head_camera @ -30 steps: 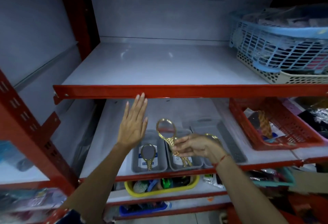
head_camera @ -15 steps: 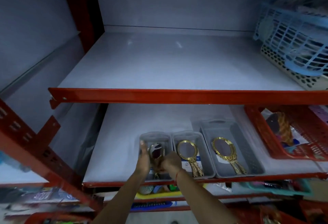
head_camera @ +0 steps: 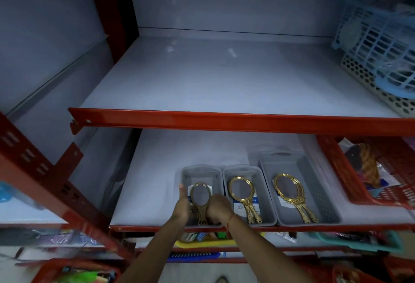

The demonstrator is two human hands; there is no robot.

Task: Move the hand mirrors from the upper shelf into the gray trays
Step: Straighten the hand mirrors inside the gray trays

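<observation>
Three gray trays stand side by side on the lower shelf: left tray (head_camera: 202,169), middle tray (head_camera: 262,193), right tray (head_camera: 314,184). Gold hand mirrors lie in the middle tray (head_camera: 241,189) and the right tray (head_camera: 288,186). Another gold hand mirror (head_camera: 200,195) sits over the left tray, between my hands. My left hand (head_camera: 183,204) is flat, fingers straight, against the mirror's left rim. My right hand (head_camera: 219,207) is curled against its handle. The upper shelf (head_camera: 224,85) shows no mirrors.
A blue basket (head_camera: 377,42) sits on a beige perforated one at the upper shelf's right end. A red basket (head_camera: 341,170) with goods stands right of the trays. A red shelf edge (head_camera: 224,118) overhangs the trays. Lower shelves hold a yellow tray and combs.
One second ago my right hand held a mirror in the air and my left hand was raised open. Both hands have come down to the left tray, around a mirror.
</observation>
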